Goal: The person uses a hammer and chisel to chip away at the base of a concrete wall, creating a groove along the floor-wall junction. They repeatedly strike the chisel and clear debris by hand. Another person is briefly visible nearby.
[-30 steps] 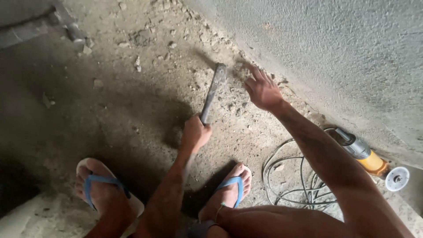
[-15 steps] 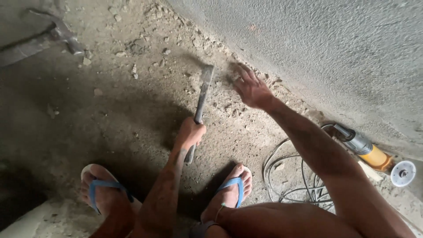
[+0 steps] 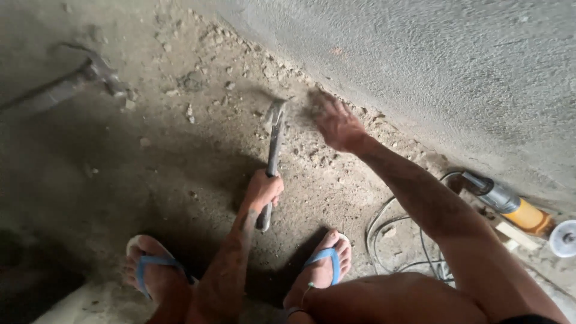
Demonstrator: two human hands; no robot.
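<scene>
Rubble [image 3: 312, 153] lies along the concrete wall [image 3: 432, 66]; left hand [image 3: 264, 189] grips a hammer [image 3: 273, 144] mid-shaft, right hand [image 3: 336, 123], open, sweeps debris, blurred, mid-clearing.

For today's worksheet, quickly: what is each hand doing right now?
Left hand: closed around the hammer handle.
Right hand: open, holding nothing, over the rubble by the wall.
</scene>
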